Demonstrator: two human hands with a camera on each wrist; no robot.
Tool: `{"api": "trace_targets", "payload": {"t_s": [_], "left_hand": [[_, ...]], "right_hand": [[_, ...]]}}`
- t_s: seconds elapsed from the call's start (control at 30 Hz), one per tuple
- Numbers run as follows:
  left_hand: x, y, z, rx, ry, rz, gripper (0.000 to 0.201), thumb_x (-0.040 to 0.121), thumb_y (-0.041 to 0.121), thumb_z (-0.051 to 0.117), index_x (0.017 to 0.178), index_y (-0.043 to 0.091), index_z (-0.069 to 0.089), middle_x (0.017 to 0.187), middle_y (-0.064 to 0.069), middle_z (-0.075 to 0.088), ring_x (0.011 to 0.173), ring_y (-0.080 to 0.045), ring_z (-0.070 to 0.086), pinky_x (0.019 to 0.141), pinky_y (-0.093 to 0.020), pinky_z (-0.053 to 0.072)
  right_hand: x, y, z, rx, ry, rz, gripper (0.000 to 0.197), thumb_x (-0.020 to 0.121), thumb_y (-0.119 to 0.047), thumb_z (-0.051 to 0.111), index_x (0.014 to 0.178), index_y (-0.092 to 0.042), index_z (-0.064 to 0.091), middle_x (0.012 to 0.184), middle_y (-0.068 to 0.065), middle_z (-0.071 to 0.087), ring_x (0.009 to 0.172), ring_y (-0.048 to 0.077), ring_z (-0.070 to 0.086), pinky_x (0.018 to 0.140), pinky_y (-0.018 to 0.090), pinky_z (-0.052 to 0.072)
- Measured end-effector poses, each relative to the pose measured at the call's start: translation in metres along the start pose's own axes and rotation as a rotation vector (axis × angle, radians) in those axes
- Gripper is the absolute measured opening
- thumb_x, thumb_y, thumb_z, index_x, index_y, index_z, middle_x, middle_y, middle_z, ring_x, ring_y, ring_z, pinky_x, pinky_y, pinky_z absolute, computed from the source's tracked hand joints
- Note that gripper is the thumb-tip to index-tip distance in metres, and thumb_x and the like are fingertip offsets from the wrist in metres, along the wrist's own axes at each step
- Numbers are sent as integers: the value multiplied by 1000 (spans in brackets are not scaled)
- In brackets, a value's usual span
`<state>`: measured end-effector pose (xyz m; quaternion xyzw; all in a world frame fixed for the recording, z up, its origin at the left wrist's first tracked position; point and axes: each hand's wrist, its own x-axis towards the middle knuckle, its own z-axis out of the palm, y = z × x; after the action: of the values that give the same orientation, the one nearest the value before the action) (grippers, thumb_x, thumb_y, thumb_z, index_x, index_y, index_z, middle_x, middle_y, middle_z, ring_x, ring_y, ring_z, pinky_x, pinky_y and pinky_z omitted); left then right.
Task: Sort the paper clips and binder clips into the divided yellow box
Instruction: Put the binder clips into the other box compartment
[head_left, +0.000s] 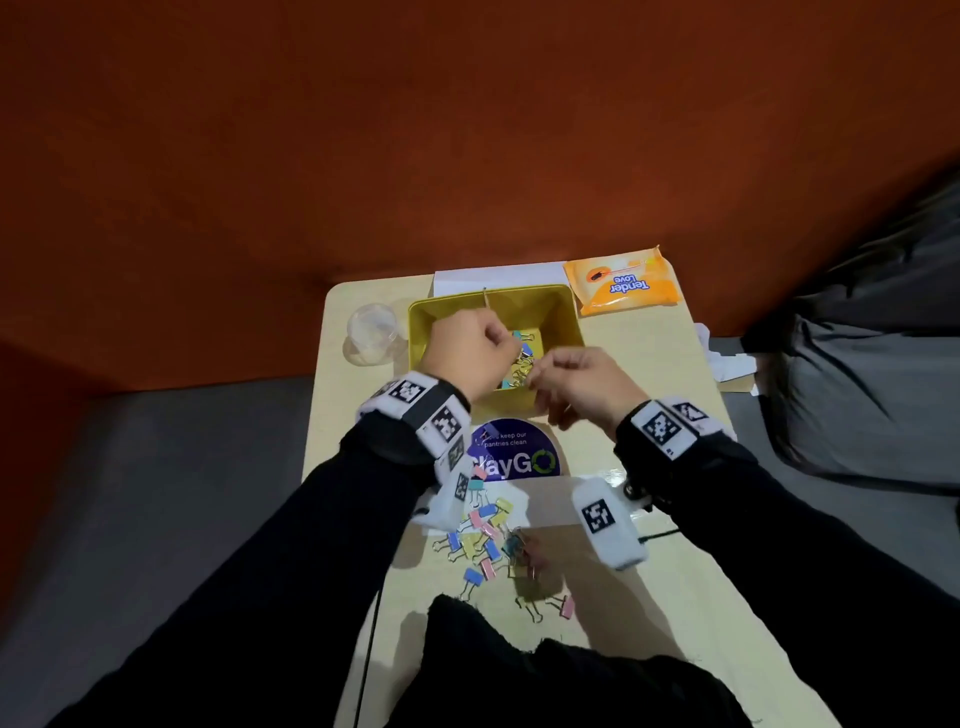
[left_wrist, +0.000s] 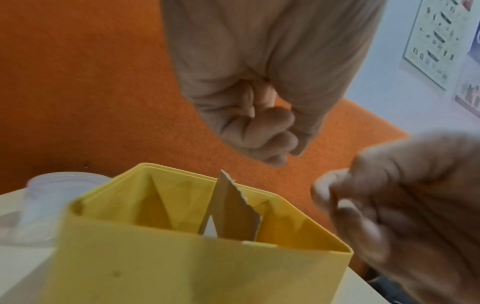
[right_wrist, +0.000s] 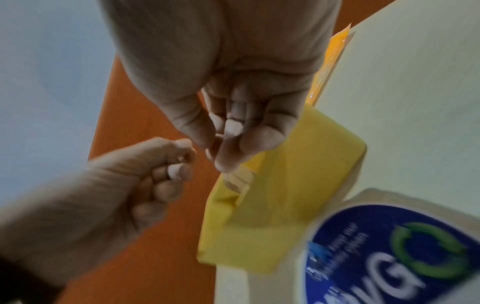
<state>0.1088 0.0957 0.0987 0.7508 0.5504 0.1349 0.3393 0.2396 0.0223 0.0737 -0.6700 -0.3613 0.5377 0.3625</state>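
The yellow box (head_left: 567, 312) stands at the table's far middle, split by a cardboard divider (left_wrist: 231, 211). Several coloured binder clips (head_left: 522, 358) lie in its right compartment. My left hand (head_left: 496, 343) hovers over the box as a fist (left_wrist: 249, 127); nothing shows in it. My right hand (head_left: 535, 376) is above the box's near rim, thumb and fingertips pressed together (right_wrist: 226, 144), and I see no clip between them. The two hands nearly touch. A pile of pastel binder clips (head_left: 485, 535) lies on the table under my forearms.
A clear plastic cup (head_left: 373, 332) stands left of the box. An orange wipes pack (head_left: 626, 283) and white paper (head_left: 493, 274) lie behind it. A round blue sticker (head_left: 517, 452) is between box and pile. Crumpled paper (head_left: 727, 361) sits at the right edge.
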Motion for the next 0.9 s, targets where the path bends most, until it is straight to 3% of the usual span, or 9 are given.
{"api": "trace_targets", "payload": {"t_s": [0.03,0.1,0.2,0.33,0.43,0.53,0.63,0.77,0.9], "left_hand": [[-9,-7,-2,0,-4,-7,21,88,23,64,68,21,57,61,11,53,58,-7,49,60,-22,37],[-28,-23,-3,0,-6,-33,22,88,23,64,68,20,56,59,11,51,56,-2,46,60,-23,37],[-53,-49,2,30,-25,-112,16,87,23,64,73,17,62,63,5,60,62,-11,55,63,-24,47],[-74,-80,18,125,-89,-192,10,85,22,60,78,21,67,77,-2,69,77,-23,64,72,-33,55],[-81,-96,33,203,-169,-196,15,87,18,58,97,23,67,97,-3,68,90,-23,63,79,-33,53],[-82,-106,47,292,-258,-125,31,91,18,57,120,24,61,118,-3,58,105,-22,60,89,-33,50],[-77,-109,55,321,-315,-87,41,92,18,55,131,29,53,124,-6,52,109,-26,58,92,-36,49],[-67,-106,62,339,-358,-63,46,91,21,58,135,29,50,125,-8,50,112,-29,56,94,-35,48],[-59,-103,70,372,-396,-41,40,90,17,60,129,22,54,123,-11,49,111,-30,56,95,-35,48]], "right_hand": [[0,9,5,-121,-43,-14,13,90,-8,56,83,-1,64,64,9,61,49,17,53,44,22,44],[4,28,15,-509,-95,-106,12,91,-14,56,86,-7,65,79,9,66,69,20,61,58,25,49],[8,50,30,-1007,-177,-298,23,89,-13,51,107,-15,66,108,7,67,98,26,61,79,29,46],[16,70,48,-1142,-288,-466,48,86,-14,56,133,-20,48,134,4,49,115,27,52,91,37,49],[23,76,56,-1294,-323,-453,67,86,-12,58,145,-21,28,149,4,29,124,29,41,96,39,46],[24,75,57,-1373,-326,-425,69,88,-9,55,148,-17,22,151,7,25,127,29,35,99,39,43],[21,79,49,-1379,-307,-431,59,89,-6,52,144,-16,32,145,7,33,125,29,35,97,38,45],[15,91,36,-1325,-269,-397,49,90,-10,54,137,-15,42,137,8,44,123,28,42,97,35,43],[7,94,32,-1231,-216,-371,35,91,-18,50,124,-9,54,125,12,52,114,30,49,90,38,46]]}}
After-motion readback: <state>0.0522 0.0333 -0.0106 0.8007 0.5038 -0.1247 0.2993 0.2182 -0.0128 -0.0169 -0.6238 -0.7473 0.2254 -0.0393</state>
